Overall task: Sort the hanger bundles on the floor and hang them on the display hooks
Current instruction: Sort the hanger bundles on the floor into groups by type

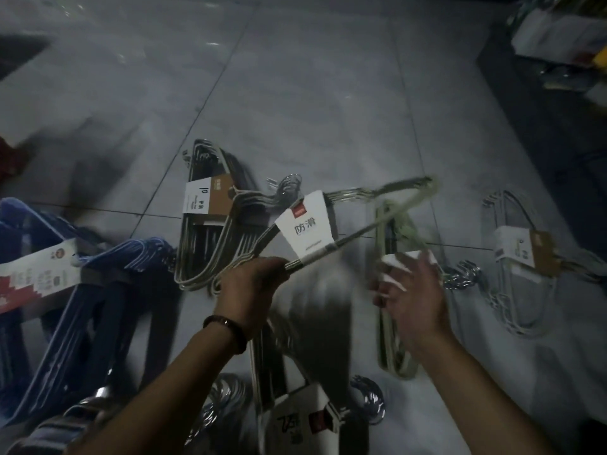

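My left hand [254, 284] grips the bottom bar of a pale green hanger bundle [364, 195] with a white label [308, 224], lifted above the grey tiled floor. To its right my right hand [410, 297] hovers with fingers spread and holds nothing; motion blurs it. Beneath that hand another pale green bundle [394, 339] lies on the floor. A dark and cream bundle with a brown-and-white label [207, 198] lies behind my left hand. Blue hangers [98, 290] are piled at the left. A white bundle [522, 257] rests at the right.
Another labelled bundle [295, 405] with chrome hooks lies between my forearms. A dark shelf base [542, 110] with packaged goods [558, 37] runs along the right side. Bare floor tiles [295, 77] stretch ahead.
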A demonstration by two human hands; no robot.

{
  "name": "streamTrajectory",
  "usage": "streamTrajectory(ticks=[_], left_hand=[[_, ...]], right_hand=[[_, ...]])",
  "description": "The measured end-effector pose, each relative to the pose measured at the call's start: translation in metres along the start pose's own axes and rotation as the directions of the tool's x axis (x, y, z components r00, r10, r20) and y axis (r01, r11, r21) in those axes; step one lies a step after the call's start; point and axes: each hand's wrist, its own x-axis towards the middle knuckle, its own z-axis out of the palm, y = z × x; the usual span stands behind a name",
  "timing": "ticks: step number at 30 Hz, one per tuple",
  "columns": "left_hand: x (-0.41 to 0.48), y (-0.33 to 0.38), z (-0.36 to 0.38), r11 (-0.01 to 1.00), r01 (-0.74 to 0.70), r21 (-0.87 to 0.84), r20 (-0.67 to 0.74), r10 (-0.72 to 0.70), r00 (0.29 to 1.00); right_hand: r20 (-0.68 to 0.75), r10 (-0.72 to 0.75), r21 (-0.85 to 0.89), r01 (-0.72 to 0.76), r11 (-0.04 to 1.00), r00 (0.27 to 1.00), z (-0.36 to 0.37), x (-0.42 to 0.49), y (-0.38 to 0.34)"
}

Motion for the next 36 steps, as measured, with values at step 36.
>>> streamTrajectory(ticks=[36], left_hand=[[0.005, 0.187, 0.150, 0.473, 0.550, -0.689, 0.372, -0.421, 0.828]], right_hand=[[-0.029, -0.164, -0.287, 0.149, 0.946, 0.986, -0.120, -0.056, -0.002]])
